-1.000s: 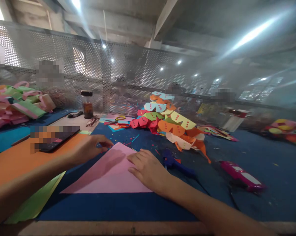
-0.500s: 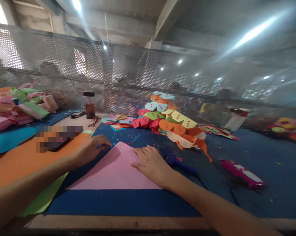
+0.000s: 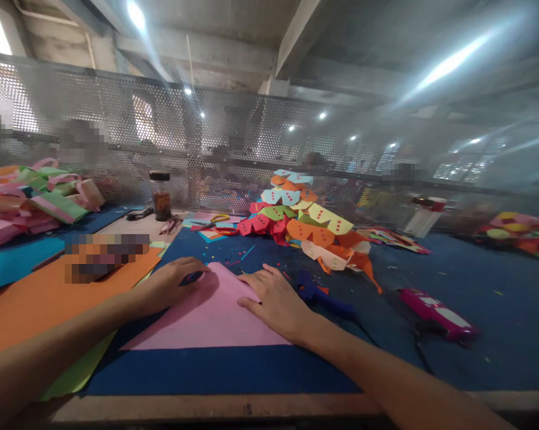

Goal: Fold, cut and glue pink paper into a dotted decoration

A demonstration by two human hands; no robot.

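Observation:
A sheet of pink paper (image 3: 216,325) lies on the blue mat in front of me, its far part narrowing to a peak. My left hand (image 3: 173,285) is at that peak, thumb and fingers curled together on the paper's upper left edge. My right hand (image 3: 276,301) rests palm down over the sheet's right side, its fingers stretched out and a little apart. Just past my right hand lies a blue glue gun (image 3: 321,295) with a dark cord.
Left are orange paper (image 3: 36,316), a blurred-out dark device and a lidded jar (image 3: 162,197). Scissors (image 3: 211,222), paper scraps and a pile of colourful folded paper pieces (image 3: 312,227) stand beyond. A magenta tool (image 3: 437,313) lies right. A perforated metal screen (image 3: 233,125) closes the back.
My left hand has moved slightly right and down onto the peak of the pink paper, its fingers closing there. The right hand stays nearly in place. The view has shifted slightly.

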